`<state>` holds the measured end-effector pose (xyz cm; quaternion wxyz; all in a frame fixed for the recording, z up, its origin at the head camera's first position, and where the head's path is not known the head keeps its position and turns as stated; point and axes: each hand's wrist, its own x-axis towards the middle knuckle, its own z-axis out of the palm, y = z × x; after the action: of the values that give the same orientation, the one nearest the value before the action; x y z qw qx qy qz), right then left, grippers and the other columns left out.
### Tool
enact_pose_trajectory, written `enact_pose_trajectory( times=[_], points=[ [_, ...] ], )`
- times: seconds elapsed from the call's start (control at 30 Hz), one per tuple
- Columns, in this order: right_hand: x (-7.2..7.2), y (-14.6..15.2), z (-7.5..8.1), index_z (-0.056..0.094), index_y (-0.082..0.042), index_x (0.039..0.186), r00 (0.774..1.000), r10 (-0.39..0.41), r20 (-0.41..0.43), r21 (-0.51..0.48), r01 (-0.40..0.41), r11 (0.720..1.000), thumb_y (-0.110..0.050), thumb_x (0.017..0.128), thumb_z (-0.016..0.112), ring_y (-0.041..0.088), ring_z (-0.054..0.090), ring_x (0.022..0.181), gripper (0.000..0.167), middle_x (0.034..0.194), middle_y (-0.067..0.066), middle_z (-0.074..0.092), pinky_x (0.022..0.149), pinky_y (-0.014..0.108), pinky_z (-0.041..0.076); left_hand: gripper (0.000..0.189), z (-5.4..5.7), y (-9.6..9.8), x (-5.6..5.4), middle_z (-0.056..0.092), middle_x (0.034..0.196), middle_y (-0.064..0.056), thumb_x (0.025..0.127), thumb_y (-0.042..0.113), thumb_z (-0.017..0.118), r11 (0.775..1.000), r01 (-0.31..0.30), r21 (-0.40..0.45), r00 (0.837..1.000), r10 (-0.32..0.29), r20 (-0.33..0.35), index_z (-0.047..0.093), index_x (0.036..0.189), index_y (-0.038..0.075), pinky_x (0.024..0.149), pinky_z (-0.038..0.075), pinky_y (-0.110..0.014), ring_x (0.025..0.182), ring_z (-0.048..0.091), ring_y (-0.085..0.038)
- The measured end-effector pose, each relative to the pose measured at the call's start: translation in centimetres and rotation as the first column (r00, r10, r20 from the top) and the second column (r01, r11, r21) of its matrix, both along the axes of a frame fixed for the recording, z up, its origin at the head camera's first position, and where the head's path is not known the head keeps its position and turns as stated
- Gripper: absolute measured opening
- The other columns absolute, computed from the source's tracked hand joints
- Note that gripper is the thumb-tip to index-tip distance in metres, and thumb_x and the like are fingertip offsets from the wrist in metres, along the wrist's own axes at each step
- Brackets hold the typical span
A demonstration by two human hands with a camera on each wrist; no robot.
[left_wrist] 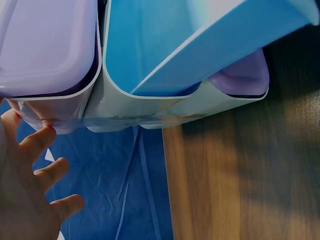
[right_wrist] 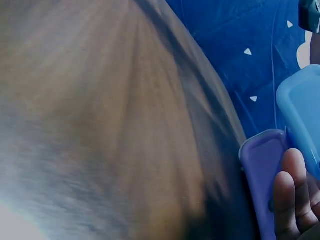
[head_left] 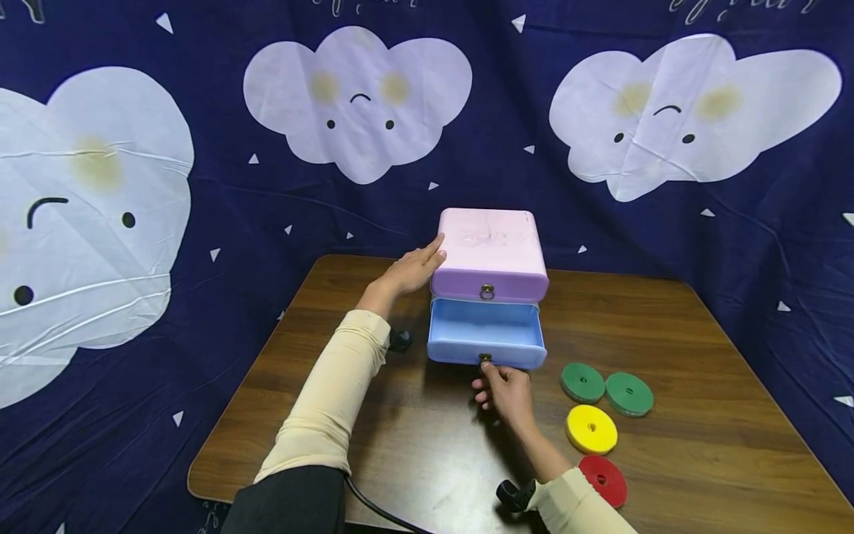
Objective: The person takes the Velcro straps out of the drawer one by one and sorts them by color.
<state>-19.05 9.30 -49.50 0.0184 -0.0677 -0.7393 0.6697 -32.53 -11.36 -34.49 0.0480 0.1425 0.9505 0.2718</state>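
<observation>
At boxy pink plastic cabinet (head_left: 490, 241) | straight-fingered left hand (head_left: 414, 268) braces it, I judge | right hand (head_left: 511, 393) pinches brassy pull (head_left: 485, 358) of blue plastic drawer (head_left: 454, 352)

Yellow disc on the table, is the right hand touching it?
Apart. The head view shows bare wooden tabletop between the right hand and the yellow disc; the hand is at the front of the blue drawer.

We list blue drawer (head_left: 514, 358), purple drawer (head_left: 514, 288), pink-topped cabinet (head_left: 490, 241), green discs (head_left: 583, 389), yellow disc (head_left: 587, 439), red disc (head_left: 606, 491), navy cloud-printed backdrop (head_left: 507, 96)
</observation>
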Motion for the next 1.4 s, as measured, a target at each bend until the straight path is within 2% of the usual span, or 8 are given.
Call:
enact_pose_trajectory(
  times=[0.23, 0.53, 0.97, 1.2, 1.4],
  points=[
    [-1.5, -0.2, 0.5, 0.067, 0.012, 0.096, 1.000, -0.002, -0.003, 0.034, 0.002, 0.999, -0.028, 0.095, 0.054, 0.007, 0.059, 0.041, 0.042, 0.063, 0.006, 0.070, 0.040, 0.027, 0.050, 0.056, -0.1, -0.1, 0.0, 0.019, 0.159, 0.001, 0.097, 0.060, 0.015, 1.000, 0.004, -0.014, 1.000, -0.004, -0.012, 0.003, 0.150, 0.043, 0.119, 0.015, -0.049, 0.148, 0.016, -0.026],
    [-3.6, 0.1, 0.8, 0.065, 0.013, 0.096, 1.000, 0.000, 0.021, 0.023, 0.000, 1.000, -0.027, 0.095, 0.054, 0.007, 0.058, 0.041, 0.041, 0.058, 0.000, 0.067, 0.040, 0.025, 0.049, 0.057, -0.2, 0.1, 0.0, 0.020, 0.159, 0.000, 0.098, 0.059, 0.015, 1.000, 0.015, -0.012, 1.000, -0.015, -0.020, 0.004, 0.150, 0.041, 0.119, 0.016, -0.049, 0.147, 0.018, -0.026],
    [-6.1, 0.1, 1.4, 0.069, 0.006, 0.095, 0.999, 0.002, 0.038, 0.154, -0.008, 0.988, -0.036, 0.093, 0.055, 0.007, 0.059, 0.043, 0.045, 0.062, 0.001, 0.069, 0.044, 0.029, 0.052, 0.056, -0.2, 0.0, -0.1, 0.019, 0.159, 0.002, 0.098, 0.058, 0.014, 1.000, 0.013, -0.027, 1.000, -0.014, -0.021, 0.003, 0.151, 0.040, 0.119, 0.015, -0.049, 0.147, 0.017, -0.026],
    [-7.1, -0.1, 1.4, 0.070, 0.004, 0.092, 0.999, 0.012, 0.040, 0.188, -0.020, 0.982, -0.038, 0.092, 0.054, 0.008, 0.060, 0.044, 0.045, 0.061, 0.000, 0.069, 0.045, 0.030, 0.053, 0.056, -0.3, 0.1, -0.2, 0.020, 0.159, 0.002, 0.099, 0.057, 0.014, 0.999, 0.023, -0.036, 0.999, -0.024, -0.021, 0.003, 0.151, 0.039, 0.119, 0.015, -0.050, 0.147, 0.017, -0.026],
    [-7.7, -0.1, 1.5, 0.071, 0.000, 0.090, 1.000, 0.004, 0.029, 0.201, -0.009, 0.980, -0.039, 0.092, 0.056, 0.007, 0.060, 0.043, 0.042, 0.061, 0.000, 0.068, 0.045, 0.031, 0.053, 0.056, -0.2, 0.0, -0.3, 0.023, 0.158, 0.000, 0.100, 0.055, 0.015, 0.998, 0.028, -0.052, 0.998, -0.031, -0.051, 0.005, 0.152, 0.036, 0.119, 0.017, -0.048, 0.146, 0.020, -0.027]
  ],
)
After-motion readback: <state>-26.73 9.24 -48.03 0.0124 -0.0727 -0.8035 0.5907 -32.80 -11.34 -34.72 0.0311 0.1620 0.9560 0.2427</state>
